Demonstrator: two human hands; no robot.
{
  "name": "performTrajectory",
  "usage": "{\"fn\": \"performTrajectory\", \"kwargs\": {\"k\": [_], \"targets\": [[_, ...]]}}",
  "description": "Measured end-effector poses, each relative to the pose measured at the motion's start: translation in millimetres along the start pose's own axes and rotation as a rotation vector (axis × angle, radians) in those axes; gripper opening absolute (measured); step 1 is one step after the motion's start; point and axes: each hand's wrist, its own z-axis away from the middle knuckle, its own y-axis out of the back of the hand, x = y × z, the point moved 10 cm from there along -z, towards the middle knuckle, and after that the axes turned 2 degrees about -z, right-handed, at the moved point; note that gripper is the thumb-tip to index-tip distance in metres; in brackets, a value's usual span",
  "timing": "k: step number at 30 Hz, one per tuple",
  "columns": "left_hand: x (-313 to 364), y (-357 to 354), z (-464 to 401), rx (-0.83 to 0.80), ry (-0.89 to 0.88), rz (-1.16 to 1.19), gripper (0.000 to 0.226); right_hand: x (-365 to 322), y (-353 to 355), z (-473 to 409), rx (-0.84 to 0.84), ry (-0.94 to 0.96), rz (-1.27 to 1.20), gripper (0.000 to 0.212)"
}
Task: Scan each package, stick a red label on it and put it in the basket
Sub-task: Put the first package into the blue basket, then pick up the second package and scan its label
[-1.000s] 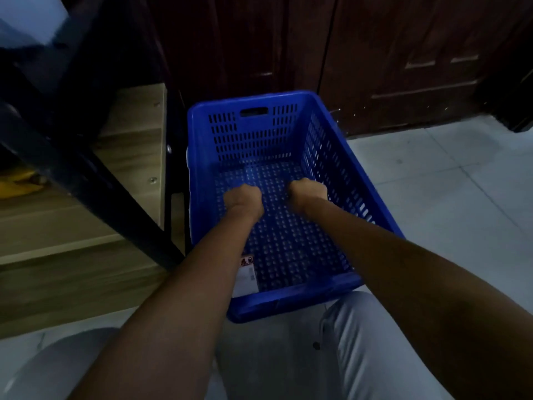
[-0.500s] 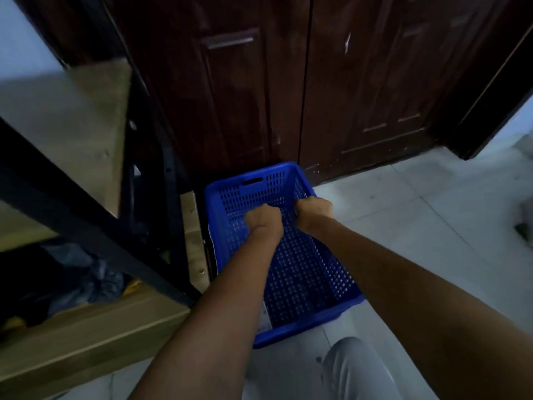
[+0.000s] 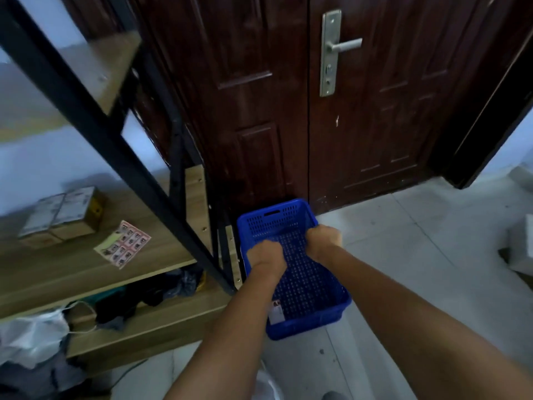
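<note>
On the tiled floor before the dark door sits your blue perforated basket (image 3: 291, 267), with a white-labelled package (image 3: 276, 312) flat at its near left corner. Your left hand (image 3: 266, 255) and right hand (image 3: 323, 241) hover over it, both fists curled, gripping nothing visible. Left, a sheet of red labels (image 3: 122, 243) lies on the wooden shelf (image 3: 72, 272) beside a cardboard box (image 3: 62, 216).
</note>
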Motion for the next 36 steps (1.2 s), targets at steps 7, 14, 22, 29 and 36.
{"fn": "performTrajectory", "kwargs": {"k": [7, 14, 22, 29, 36], "targets": [[-92.0, 16.8, 96.5, -0.003, 0.165, -0.032, 0.023, -78.8, 33.6, 81.2, -0.066, 0.164, 0.004, 0.020], [-239.7, 50.2, 150.7, 0.013, 0.426, 0.038, 0.028, -215.0, 30.6, 125.1, -0.279, 0.426, 0.057, 0.035], [-403.8, 68.0, 162.6, 0.070, 0.533, 0.278, 0.037, -376.0, 50.0, 134.3, -0.286, 0.598, -0.053, 0.031], [-536.4, 61.0, 133.8, 0.066, 0.494, 0.347, 0.039, -476.9, 96.8, 88.5, -0.070, 0.436, -0.123, 0.041], [-638.8, 36.3, 94.0, 0.110, 0.377, 0.501, 0.033, -558.1, 99.9, 49.5, -0.035, 0.316, -0.258, 0.039]]}}
